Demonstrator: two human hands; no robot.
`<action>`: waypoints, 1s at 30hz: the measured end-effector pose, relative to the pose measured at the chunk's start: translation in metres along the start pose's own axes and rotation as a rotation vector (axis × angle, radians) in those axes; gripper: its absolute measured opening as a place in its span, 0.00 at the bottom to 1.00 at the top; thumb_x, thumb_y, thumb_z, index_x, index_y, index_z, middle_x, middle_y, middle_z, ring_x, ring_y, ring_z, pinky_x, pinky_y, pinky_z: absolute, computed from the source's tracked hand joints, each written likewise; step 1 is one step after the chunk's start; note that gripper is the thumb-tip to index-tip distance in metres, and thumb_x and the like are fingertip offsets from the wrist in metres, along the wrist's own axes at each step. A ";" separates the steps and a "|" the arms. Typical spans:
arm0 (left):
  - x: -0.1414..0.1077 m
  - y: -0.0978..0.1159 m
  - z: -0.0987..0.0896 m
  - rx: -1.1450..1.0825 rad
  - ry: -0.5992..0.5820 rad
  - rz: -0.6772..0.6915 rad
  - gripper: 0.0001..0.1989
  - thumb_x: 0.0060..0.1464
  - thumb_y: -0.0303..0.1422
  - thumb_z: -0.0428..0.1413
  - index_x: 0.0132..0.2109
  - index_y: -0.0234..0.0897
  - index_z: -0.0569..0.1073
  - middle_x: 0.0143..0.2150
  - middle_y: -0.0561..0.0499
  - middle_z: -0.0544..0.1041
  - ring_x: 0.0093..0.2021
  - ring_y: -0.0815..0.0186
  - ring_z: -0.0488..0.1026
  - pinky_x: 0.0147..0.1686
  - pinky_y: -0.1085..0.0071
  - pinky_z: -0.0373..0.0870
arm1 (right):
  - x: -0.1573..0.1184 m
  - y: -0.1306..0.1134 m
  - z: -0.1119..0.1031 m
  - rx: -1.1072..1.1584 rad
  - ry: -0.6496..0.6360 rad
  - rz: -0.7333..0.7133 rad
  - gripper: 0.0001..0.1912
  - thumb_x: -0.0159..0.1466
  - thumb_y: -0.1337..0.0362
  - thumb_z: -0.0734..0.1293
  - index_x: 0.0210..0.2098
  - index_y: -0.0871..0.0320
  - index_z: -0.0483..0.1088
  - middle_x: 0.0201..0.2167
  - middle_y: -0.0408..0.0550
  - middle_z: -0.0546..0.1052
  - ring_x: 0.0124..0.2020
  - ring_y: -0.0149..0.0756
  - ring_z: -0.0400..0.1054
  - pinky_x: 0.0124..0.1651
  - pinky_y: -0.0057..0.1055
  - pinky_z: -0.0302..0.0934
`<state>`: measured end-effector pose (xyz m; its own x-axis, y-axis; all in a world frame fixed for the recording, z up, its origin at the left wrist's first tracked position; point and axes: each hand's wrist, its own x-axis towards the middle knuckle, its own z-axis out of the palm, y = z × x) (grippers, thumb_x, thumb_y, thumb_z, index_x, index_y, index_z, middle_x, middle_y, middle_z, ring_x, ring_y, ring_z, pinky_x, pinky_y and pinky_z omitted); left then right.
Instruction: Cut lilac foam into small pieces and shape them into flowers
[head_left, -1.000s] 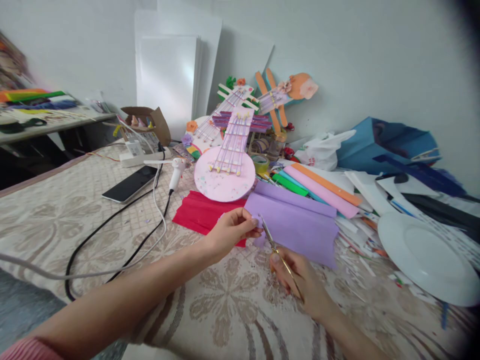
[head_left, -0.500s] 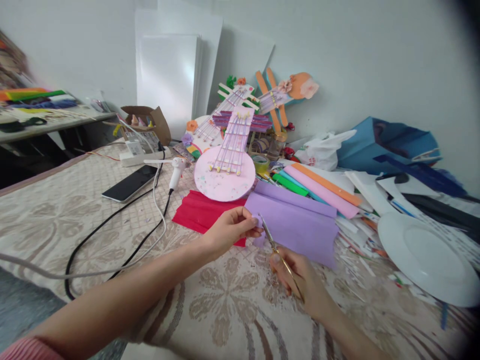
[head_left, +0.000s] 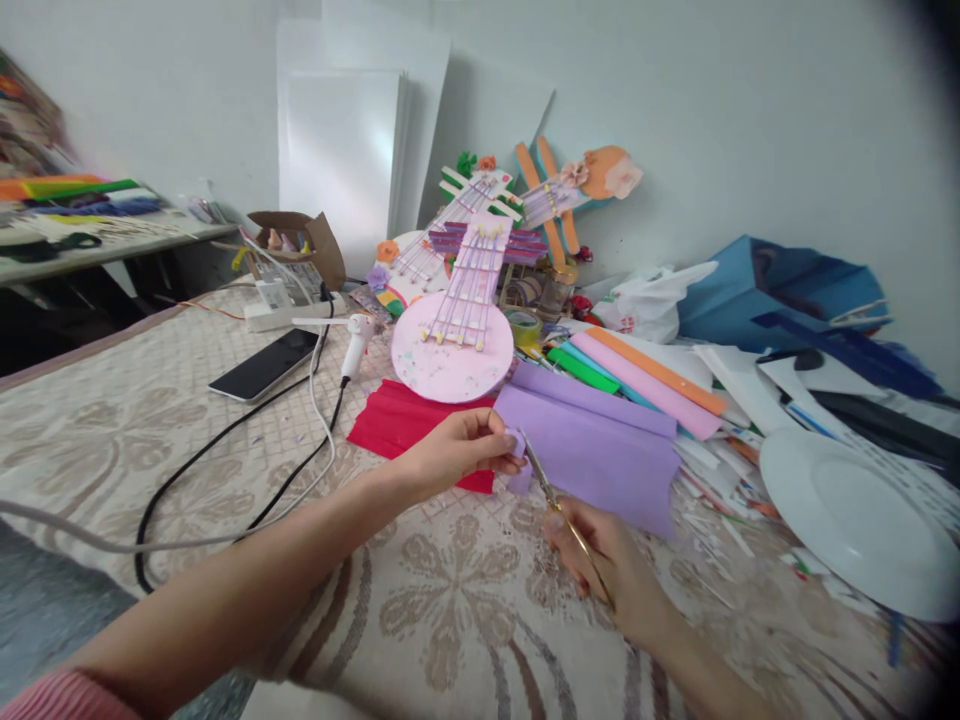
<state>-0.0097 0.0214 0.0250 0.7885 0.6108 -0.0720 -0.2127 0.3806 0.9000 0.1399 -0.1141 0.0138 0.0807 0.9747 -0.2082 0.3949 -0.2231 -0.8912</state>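
My left hand [head_left: 480,445] pinches a small purple piece of paper [head_left: 517,440] between thumb and fingers. My right hand [head_left: 589,550] is wrapped round gold-handled scissors [head_left: 547,487], whose blades point up and left, with the tips beside the small purple piece. Behind and right of my hands lies a large purple paper sheet [head_left: 600,450]. Red paper [head_left: 397,420] lies behind my left hand, partly covered by it. Just beyond stands a pink round-bodied paper instrument [head_left: 452,345] with purple strings.
A glue gun [head_left: 355,345], a phone [head_left: 264,366] and looping cables lie on the left. Coloured paper rolls [head_left: 649,385], paper scraps and a white plate [head_left: 855,515] are at the right. A blue bag [head_left: 780,290] stands behind them.
The whole view has shifted very slightly. My hands keep nearly the same pose, and the small purple piece shows a little more between my left fingers and the blades.
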 end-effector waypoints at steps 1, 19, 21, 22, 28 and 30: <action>0.000 0.001 -0.001 0.008 -0.014 -0.002 0.12 0.45 0.32 0.60 0.28 0.31 0.64 0.26 0.52 0.74 0.28 0.73 0.72 0.33 0.75 0.68 | 0.000 0.000 0.000 0.000 -0.004 -0.001 0.23 0.61 0.44 0.55 0.21 0.56 0.55 0.12 0.35 0.55 0.14 0.25 0.50 0.18 0.24 0.47; 0.000 0.011 -0.010 0.035 -0.164 -0.096 0.11 0.46 0.29 0.60 0.28 0.32 0.64 0.27 0.50 0.75 0.29 0.71 0.74 0.33 0.73 0.70 | -0.003 -0.005 -0.001 0.217 -0.143 0.093 0.24 0.58 0.43 0.57 0.23 0.58 0.60 0.11 0.35 0.57 0.12 0.24 0.48 0.16 0.22 0.50; -0.001 0.012 -0.009 0.042 -0.162 -0.108 0.10 0.46 0.29 0.60 0.28 0.32 0.64 0.27 0.50 0.75 0.29 0.71 0.74 0.33 0.73 0.70 | -0.003 -0.004 -0.002 0.230 -0.151 0.097 0.23 0.58 0.43 0.58 0.23 0.58 0.61 0.11 0.35 0.57 0.12 0.24 0.49 0.16 0.22 0.50; -0.001 0.012 -0.008 0.046 -0.160 -0.109 0.10 0.46 0.29 0.60 0.28 0.32 0.64 0.27 0.50 0.75 0.28 0.71 0.74 0.33 0.73 0.70 | -0.003 -0.003 -0.003 0.228 -0.152 0.094 0.23 0.58 0.44 0.58 0.23 0.58 0.61 0.11 0.35 0.57 0.12 0.24 0.49 0.16 0.22 0.50; 0.000 0.009 -0.010 0.058 -0.156 -0.108 0.10 0.46 0.30 0.60 0.28 0.31 0.65 0.27 0.50 0.75 0.29 0.71 0.74 0.33 0.73 0.70 | -0.001 0.000 -0.003 0.206 -0.129 0.111 0.23 0.58 0.44 0.58 0.22 0.57 0.61 0.10 0.34 0.56 0.12 0.25 0.49 0.16 0.22 0.50; 0.001 0.008 -0.011 0.063 -0.158 -0.106 0.10 0.45 0.30 0.60 0.28 0.31 0.65 0.28 0.50 0.75 0.28 0.72 0.74 0.34 0.72 0.70 | 0.000 0.000 -0.003 0.193 -0.123 0.121 0.24 0.58 0.43 0.57 0.22 0.57 0.60 0.10 0.34 0.56 0.11 0.24 0.48 0.15 0.22 0.49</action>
<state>-0.0170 0.0334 0.0276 0.8862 0.4515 -0.1037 -0.0913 0.3898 0.9164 0.1427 -0.1145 0.0154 -0.0001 0.9347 -0.3554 0.2060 -0.3478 -0.9147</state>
